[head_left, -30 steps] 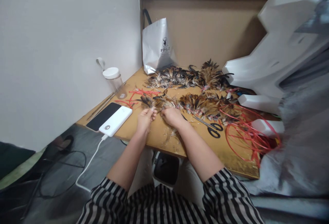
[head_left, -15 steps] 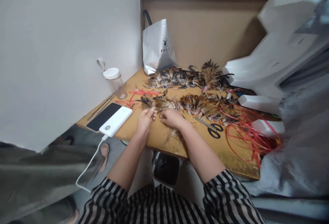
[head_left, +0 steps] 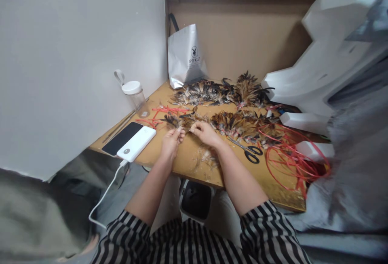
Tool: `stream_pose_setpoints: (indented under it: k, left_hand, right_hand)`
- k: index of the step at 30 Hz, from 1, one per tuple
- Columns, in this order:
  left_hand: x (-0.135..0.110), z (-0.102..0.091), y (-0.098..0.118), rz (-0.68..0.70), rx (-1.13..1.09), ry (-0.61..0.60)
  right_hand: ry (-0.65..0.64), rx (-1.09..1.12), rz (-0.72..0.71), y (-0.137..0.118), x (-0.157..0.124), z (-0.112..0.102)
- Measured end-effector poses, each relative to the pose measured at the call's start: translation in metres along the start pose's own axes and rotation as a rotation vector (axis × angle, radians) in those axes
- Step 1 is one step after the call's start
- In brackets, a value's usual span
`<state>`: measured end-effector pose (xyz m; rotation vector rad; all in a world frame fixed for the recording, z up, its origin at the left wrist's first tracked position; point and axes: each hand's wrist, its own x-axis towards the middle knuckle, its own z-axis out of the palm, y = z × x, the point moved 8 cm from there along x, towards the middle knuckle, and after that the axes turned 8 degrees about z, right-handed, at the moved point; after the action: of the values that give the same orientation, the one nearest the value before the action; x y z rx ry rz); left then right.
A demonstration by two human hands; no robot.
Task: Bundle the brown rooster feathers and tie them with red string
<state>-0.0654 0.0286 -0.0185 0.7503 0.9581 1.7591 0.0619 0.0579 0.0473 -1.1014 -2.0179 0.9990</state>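
Observation:
Over the near part of the wooden table, my left hand (head_left: 172,142) is closed in a pinch on the quill ends of a small dark-brown bunch of feathers (head_left: 172,120). My right hand (head_left: 207,133) is just to its right, thumb and fingers pressed together; what they hold, if anything, is too small to make out. Behind and right of it runs a row of brown feather bunches (head_left: 233,123) with reddish tied ends. Loose feather scraps (head_left: 206,157) lie below my right hand. Scissors with black handles (head_left: 251,151) rest to the right of it.
A second feather row (head_left: 209,91) lies farther back, before a silver bag (head_left: 185,58). Red strips (head_left: 169,110), a clear jar (head_left: 138,99), a phone (head_left: 121,138) and a white power bank (head_left: 137,143) are left. Tangled red cord (head_left: 291,163) lies right. Another person's clothing shows lower left.
My right hand has lifted slightly and moved a little away from the table edge, uncovering more feather scraps. My left hand stays in place. The person at lower left has shifted.

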Motion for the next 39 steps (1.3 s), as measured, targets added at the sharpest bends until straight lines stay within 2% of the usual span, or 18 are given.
stream_pose_setpoints:
  k: [5,7,10,15,26,39]
  left_hand:
    - [-0.002,0.009,0.0,-0.039,-0.038,-0.079]
    - [-0.004,0.012,0.0,-0.051,-0.049,-0.119]
    - [-0.005,0.016,0.001,-0.064,-0.079,-0.151]
    - [-0.006,0.019,0.0,-0.065,-0.078,-0.211]
    - [-0.006,0.02,0.001,-0.048,-0.093,-0.188]
    - [-0.003,0.014,-0.006,-0.046,-0.081,-0.136]
  right_hand:
    - [-0.124,0.609,0.224,0.011,-0.002,0.005]
    - [-0.174,0.747,0.262,0.012,-0.003,0.009]
    - [-0.206,0.834,0.296,0.014,-0.003,0.014]
    - [-0.176,0.786,0.324,0.018,-0.003,0.018]
    - [-0.12,0.615,0.278,0.022,0.001,0.022]
    - [-0.055,0.576,0.325,0.024,0.001,0.022]
